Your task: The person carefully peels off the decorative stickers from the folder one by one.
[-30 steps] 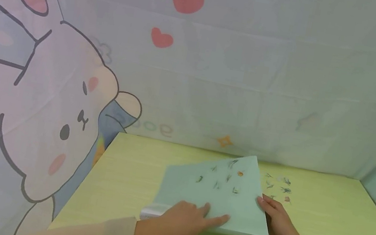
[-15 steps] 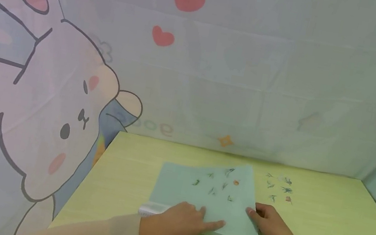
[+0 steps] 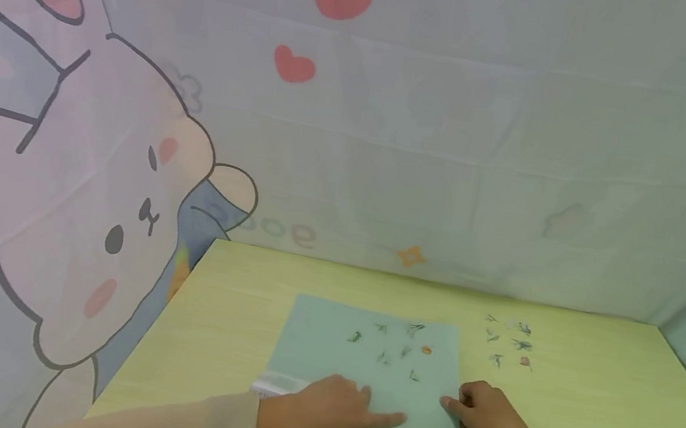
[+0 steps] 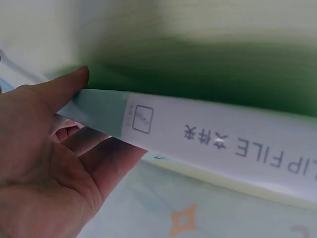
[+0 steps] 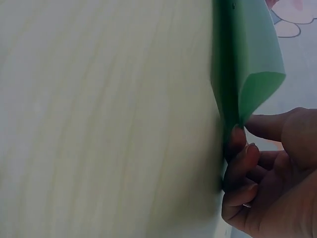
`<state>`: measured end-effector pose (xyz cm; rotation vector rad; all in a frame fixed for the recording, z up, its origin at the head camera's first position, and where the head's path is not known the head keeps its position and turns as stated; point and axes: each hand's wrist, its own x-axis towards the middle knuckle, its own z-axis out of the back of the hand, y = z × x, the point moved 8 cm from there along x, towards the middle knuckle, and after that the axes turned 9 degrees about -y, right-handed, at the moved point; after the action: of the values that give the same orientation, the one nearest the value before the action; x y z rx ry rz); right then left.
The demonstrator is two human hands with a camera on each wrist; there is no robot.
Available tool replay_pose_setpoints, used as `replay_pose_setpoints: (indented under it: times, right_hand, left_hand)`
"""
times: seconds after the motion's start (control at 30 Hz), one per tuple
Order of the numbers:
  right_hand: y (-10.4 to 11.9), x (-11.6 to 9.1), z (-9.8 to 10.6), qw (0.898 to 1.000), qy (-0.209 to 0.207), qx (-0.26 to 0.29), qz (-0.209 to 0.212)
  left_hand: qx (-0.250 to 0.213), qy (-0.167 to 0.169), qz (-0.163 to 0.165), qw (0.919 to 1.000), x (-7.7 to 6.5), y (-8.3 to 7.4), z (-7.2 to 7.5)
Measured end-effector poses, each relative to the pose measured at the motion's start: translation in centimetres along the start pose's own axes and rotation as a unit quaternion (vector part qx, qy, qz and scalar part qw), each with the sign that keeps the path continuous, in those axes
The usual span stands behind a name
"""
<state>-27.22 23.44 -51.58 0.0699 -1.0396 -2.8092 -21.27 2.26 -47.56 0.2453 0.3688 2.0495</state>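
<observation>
A pale teal clip file folder lies at the middle of the table, dotted with several small leaf and flower pictures and one orange bloom. Along its near edge my left hand grips it, one finger stretched over the cover. The left wrist view has the thumb and fingers on opposite sides of the white label strip, printed "FILE". At the right edge, my right hand pinches the folder between thumb and curled fingers. Seen from the right wrist, a green flap bends above that pinch.
Several small flower and leaf pictures lie in rows on the light green-yellow table, right of the folder. A cloth with hearts and a rabbit hangs behind and to the left.
The folder's raised right side has come down and now lies flatter. My right hand has lowered with it, towards me and slightly left. The left hand has stayed nearly in place.
</observation>
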Motion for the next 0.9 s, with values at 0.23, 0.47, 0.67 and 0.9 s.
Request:
replay_pose_setpoints:
  times: [0.23, 0.47, 0.67, 0.9]
  right_hand:
    - [0.7, -0.1, 0.0, 0.998, 0.0, -0.048, 0.028]
    - [0.7, -0.2, -0.1, 0.998, -0.002, -0.055, 0.027]
    - [0.6, -0.4, -0.1, 0.998, -0.01, -0.048, 0.032]
    - [0.8, -0.6, 0.0, 0.999, -0.012, -0.029, 0.037]
  left_hand:
    - [0.012, 0.01, 0.007, 0.9999, -0.2, -0.7, -0.4]
    - [0.062, -0.002, 0.007, 0.998, -0.9, -1.5, -0.3]
    - [0.105, -0.016, 0.01, 0.9943, -0.8, -1.8, 0.0]
    - [0.069, 0.014, 0.033, 0.997, -0.2, -1.1, -0.1]
